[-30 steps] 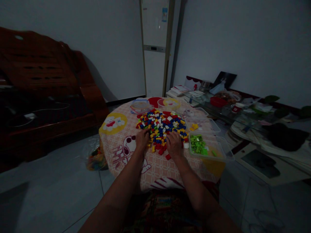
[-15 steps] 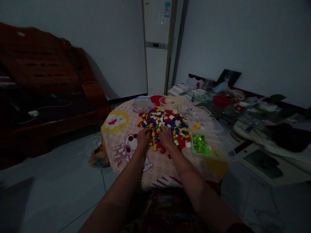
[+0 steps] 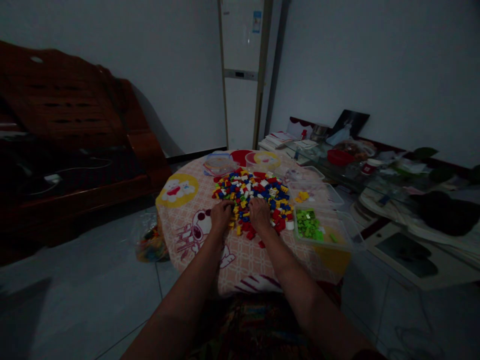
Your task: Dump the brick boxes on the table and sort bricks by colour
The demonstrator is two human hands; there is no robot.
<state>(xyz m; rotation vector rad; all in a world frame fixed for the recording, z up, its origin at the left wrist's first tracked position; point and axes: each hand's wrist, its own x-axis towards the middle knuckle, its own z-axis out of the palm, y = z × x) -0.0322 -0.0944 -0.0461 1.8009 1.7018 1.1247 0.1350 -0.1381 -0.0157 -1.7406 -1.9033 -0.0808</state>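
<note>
A heap of toy building bricks point(image 3: 245, 187) in red, blue, yellow and white, with a few green ones, lies on the cloth-covered round table point(image 3: 245, 262). At the heap's left edge is my left hand point(image 3: 221, 215), its fingers curled in towards the bricks. My right hand point(image 3: 260, 215) rests over the near middle of the heap, fingers bent and drawn together. Anything small between the fingertips of either hand is too dark and hidden to make out. Right of the heap, a clear plastic box point(image 3: 339, 240) holds green bricks point(image 3: 309, 225).
Behind it, another clear box point(image 3: 326, 194) contains a few yellow bricks point(image 3: 302, 196). More clear containers point(image 3: 219, 162) stand at the table's far side. A plastic bag point(image 3: 152, 240) sits left of the table. A cluttered glass table point(image 3: 322, 162) stands to the right.
My right hand's fingers have drawn in and its wrist has bent more, staying over the heap. The left hand has stayed nearly in place. The view has tilted slightly.
</note>
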